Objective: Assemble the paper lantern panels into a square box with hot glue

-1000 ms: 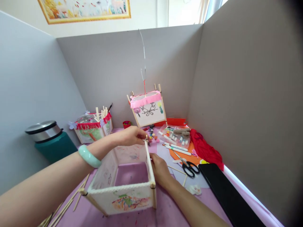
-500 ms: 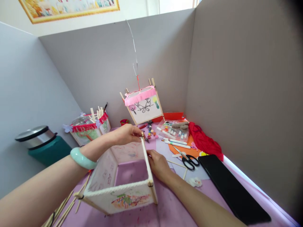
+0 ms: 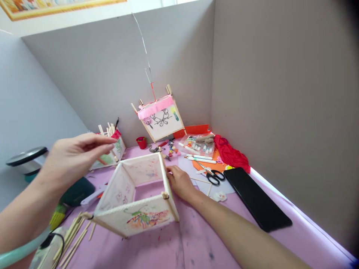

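A square paper lantern frame (image 3: pixel 137 194) with wooden stick corners and painted panels stands on the purple table. My right hand (image 3: pixel 179 182) presses against its right side, fingers curled round the upper right stick. My left hand (image 3: pixel 74 155) hovers in the air to the left of the frame, fingers loosely stretched and holding nothing. A pale green bangle (image 3: pixel 19 250) shows at the lower left on my left wrist.
A finished lantern (image 3: pixel 159 119) with pink trim hangs on a wire at the back. Scissors (image 3: pixel 211 175), markers (image 3: pixel 200 158), a paint set (image 3: pixel 198 144), red cloth (image 3: pixel 231 153) and a black tablet (image 3: pixel 256 198) lie to the right. Loose sticks (image 3: pixel 74 239) lie left.
My left hand has let go of the frame's far top corner and lifted up and to the left. The view has swung left and down.
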{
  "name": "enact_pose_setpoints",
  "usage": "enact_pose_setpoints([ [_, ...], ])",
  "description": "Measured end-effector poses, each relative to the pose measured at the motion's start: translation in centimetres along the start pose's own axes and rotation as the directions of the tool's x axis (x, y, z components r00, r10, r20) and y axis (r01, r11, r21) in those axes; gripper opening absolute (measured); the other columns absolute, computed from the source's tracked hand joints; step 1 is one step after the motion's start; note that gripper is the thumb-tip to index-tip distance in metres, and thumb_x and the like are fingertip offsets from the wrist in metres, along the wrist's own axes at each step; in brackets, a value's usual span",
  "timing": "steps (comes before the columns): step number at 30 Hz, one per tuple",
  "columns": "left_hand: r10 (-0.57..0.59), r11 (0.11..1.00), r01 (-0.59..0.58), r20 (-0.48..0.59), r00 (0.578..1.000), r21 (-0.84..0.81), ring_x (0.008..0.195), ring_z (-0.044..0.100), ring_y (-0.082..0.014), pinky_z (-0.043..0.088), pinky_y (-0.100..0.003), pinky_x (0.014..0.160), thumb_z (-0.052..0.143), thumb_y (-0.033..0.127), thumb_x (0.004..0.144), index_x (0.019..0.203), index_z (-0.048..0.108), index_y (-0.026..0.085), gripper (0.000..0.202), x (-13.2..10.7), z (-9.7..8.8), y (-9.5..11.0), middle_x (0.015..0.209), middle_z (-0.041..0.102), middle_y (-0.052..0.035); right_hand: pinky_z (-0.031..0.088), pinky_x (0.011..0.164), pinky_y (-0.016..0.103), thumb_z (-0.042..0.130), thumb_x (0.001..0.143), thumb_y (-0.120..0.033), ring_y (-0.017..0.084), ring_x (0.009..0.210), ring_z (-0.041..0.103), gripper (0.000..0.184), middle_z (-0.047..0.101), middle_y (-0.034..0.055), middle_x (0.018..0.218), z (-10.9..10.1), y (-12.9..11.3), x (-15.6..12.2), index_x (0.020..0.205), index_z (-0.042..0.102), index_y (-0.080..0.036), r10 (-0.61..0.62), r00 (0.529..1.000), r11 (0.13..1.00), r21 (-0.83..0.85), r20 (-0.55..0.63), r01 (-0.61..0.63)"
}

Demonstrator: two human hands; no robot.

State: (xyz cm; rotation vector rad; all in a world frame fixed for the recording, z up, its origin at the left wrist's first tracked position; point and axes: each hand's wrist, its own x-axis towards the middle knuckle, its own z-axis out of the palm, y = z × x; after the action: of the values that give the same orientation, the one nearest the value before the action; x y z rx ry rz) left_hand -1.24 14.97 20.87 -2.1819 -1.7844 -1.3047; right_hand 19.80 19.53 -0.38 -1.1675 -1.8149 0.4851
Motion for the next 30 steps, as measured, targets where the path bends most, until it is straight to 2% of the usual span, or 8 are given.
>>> enact_pose_setpoints([
  [3, -0.179, 0.984, 0.177, -0.175, 0.968, -0.026, 0.077, 0.063, -0.0195, 0.051, -0.032, 0.069, 0.066, 0.047, 0.072, 0.087, 0.072, 0.029, 0.024, -3.3, -2.0, 0.4, 0.082, 0.071, 0.0016, 0.045, 0.085, 0.029, 0.045, 0.088, -0.016, 0.019, 0.099, 0.061, 0.026, 0.066, 0.0068, 0.109, -0.4, -0.2, 0.0, 0.109, 0.060, -0.019, -0.034, 0.998, 0.999, -0.009, -0.053, 0.033],
  [8, -0.330, 0.937, 0.260, -0.355, 0.875, -0.233, 0.070, 0.062, -0.0153, 0.052, -0.028, 0.068, 0.062, 0.044, 0.078, 0.094, 0.071, 0.024, 0.027, -9.2, -2.4, -0.3, 0.076, 0.068, 0.0009, 0.042, 0.087, 0.034, 0.040, 0.090, -0.019, 0.023, 0.102, 0.058, 0.025, 0.064, 0.0101, 0.110, -1.8, -0.9, 0.0, 0.105, 0.060, -0.018, -0.057, 0.989, 0.998, -0.020, -0.134, 0.054],
  [11, -0.386, 0.896, 0.305, -0.227, 0.894, -0.322, 0.073, 0.063, -0.0155, 0.051, -0.027, 0.070, 0.059, 0.048, 0.080, 0.097, 0.068, 0.020, 0.034, -13.1, -0.9, -2.1, 0.080, 0.068, -0.0012, 0.042, 0.081, 0.034, 0.038, 0.092, -0.025, 0.022, 0.093, 0.059, 0.022, 0.065, 0.0078, 0.096, -3.0, -2.0, -1.2, 0.093, 0.060, -0.019, -0.065, 0.990, 0.998, 0.000, -0.129, 0.065],
  [15, -0.445, 0.832, 0.408, -0.015, 0.895, -0.377, 0.079, 0.064, -0.0196, 0.052, -0.032, 0.074, 0.041, 0.052, 0.088, 0.099, 0.066, 0.017, 0.044, -18.3, 2.2, -4.3, 0.087, 0.069, -0.0055, 0.042, 0.061, 0.027, 0.027, 0.098, -0.034, 0.015, 0.058, 0.056, 0.036, 0.055, -0.0024, 0.059, -5.2, -3.4, -5.2, 0.076, 0.052, -0.022, -0.066, 0.997, 0.995, 0.069, -0.025, 0.068],
  [18, -0.440, 0.827, 0.448, 0.104, 0.892, -0.341, 0.084, 0.066, -0.0223, 0.052, -0.035, 0.077, 0.041, 0.050, 0.088, 0.104, 0.063, 0.017, 0.042, -21.1, 4.0, -5.0, 0.095, 0.070, -0.0077, 0.041, 0.058, 0.026, 0.027, 0.098, -0.038, 0.013, 0.054, 0.054, 0.037, 0.055, -0.0030, 0.061, -6.2, -3.8, -8.3, 0.076, 0.051, -0.021, -0.083, 0.992, 0.993, 0.090, 0.093, 0.074],
  [23, -0.407, 0.884, 0.422, 0.115, 0.906, -0.200, 0.087, 0.067, -0.0229, 0.050, -0.034, 0.079, 0.048, 0.039, 0.086, 0.106, 0.060, 0.017, 0.032, -22.5, 5.3, -5.7, 0.098, 0.071, -0.0091, 0.038, 0.058, 0.028, 0.050, 0.089, -0.044, 0.017, 0.062, 0.056, 0.026, 0.063, 0.0011, 0.071, -5.9, -3.9, -10.9, 0.079, 0.055, -0.020, -0.149, 0.945, 0.960, -0.188, 0.290, 0.209],
  [26, -0.396, 0.899, 0.409, 0.109, 0.912, -0.157, 0.085, 0.068, -0.0240, 0.048, -0.034, 0.077, 0.050, 0.034, 0.085, 0.100, 0.062, 0.018, 0.025, -22.5, 5.6, -5.9, 0.093, 0.072, -0.0083, 0.039, 0.059, 0.029, 0.050, 0.089, -0.041, 0.018, 0.065, 0.060, 0.025, 0.066, 0.0038, 0.076, -5.2, -3.8, -11.0, 0.080, 0.058, -0.020, -0.158, 0.934, 0.920, -0.295, 0.319, 0.257],
  [30, -0.373, 0.915, 0.387, 0.130, 0.919, -0.115, 0.082, 0.068, -0.0227, 0.046, -0.032, 0.073, 0.047, 0.031, 0.086, 0.097, 0.062, 0.019, 0.022, -22.4, 5.6, -5.8, 0.089, 0.072, -0.0073, 0.041, 0.061, 0.029, 0.044, 0.093, -0.038, 0.019, 0.068, 0.063, 0.028, 0.068, 0.0048, 0.077, -4.6, -3.3, -10.7, 0.081, 0.061, -0.019, -0.197, 0.927, 0.894, -0.330, 0.319, 0.303],
])
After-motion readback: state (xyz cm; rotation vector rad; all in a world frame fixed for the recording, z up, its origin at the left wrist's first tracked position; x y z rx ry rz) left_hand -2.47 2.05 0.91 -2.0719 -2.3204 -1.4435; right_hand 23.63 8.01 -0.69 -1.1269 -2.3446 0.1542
